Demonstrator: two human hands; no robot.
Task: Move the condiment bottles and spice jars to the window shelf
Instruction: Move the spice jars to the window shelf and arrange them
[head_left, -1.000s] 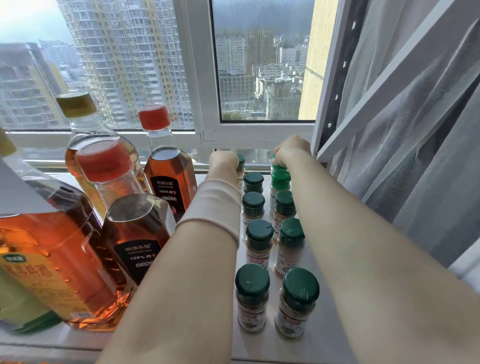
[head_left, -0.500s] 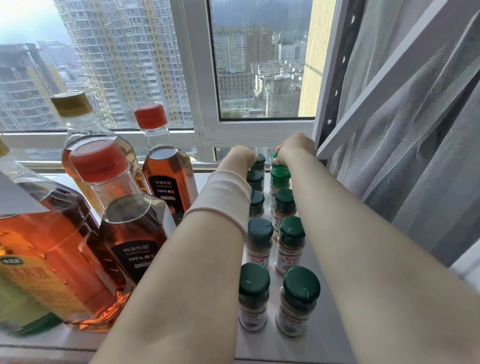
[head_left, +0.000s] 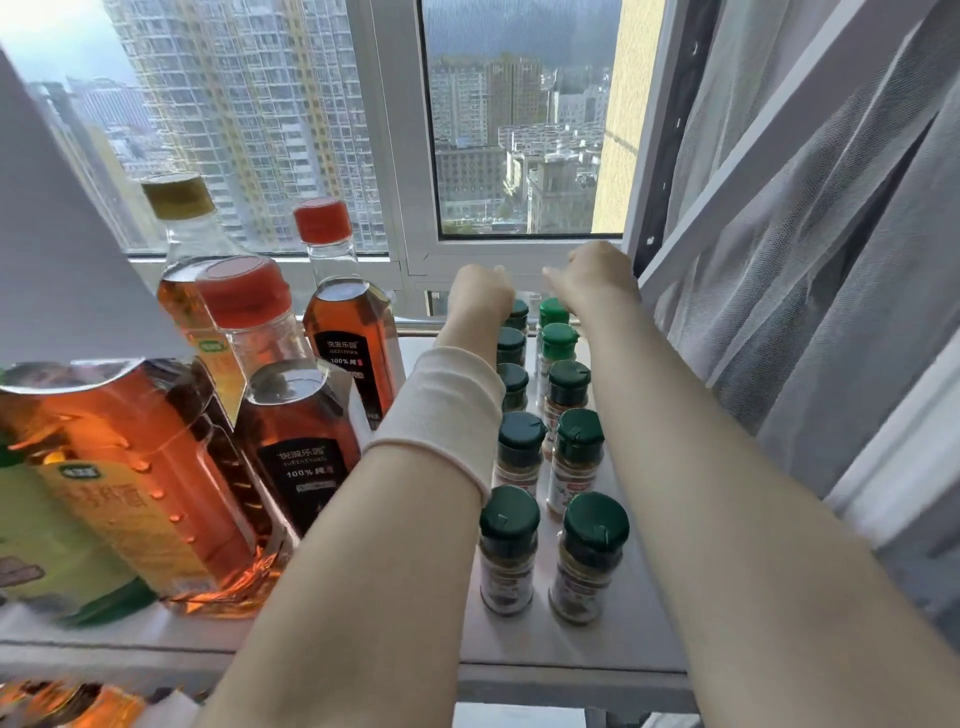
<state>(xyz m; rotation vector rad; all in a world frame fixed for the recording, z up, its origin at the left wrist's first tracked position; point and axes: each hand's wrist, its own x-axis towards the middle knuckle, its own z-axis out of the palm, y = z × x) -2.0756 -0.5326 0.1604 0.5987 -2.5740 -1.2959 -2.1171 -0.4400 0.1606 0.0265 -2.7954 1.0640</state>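
Two rows of spice jars with green caps (head_left: 519, 447) stand on the white window shelf (head_left: 639, 644), running from front to back. Both my arms reach over them to the far end. My left hand (head_left: 480, 296), with a white cuff on its forearm, hovers by the farthest dark-capped jar (head_left: 518, 312); its fingers are hidden. My right hand (head_left: 592, 273) is just above the farthest bright-green-capped jar (head_left: 554, 310), fingers loose and off the cap. Amber condiment bottles stand on the left: two red-capped (head_left: 345, 343) (head_left: 291, 431), one yellow-capped (head_left: 189, 244) and a big one (head_left: 119, 467).
The window frame (head_left: 395, 156) closes off the back of the shelf. A sheer curtain (head_left: 831, 270) hangs close along the right side. A blurred grey shape (head_left: 62, 234) fills the upper left. More amber bottles (head_left: 78, 706) show below the shelf's front edge.
Both hands were closed low on the farthest jars; now they have lifted slightly above them, and the right hand has let go of its jar's cap.
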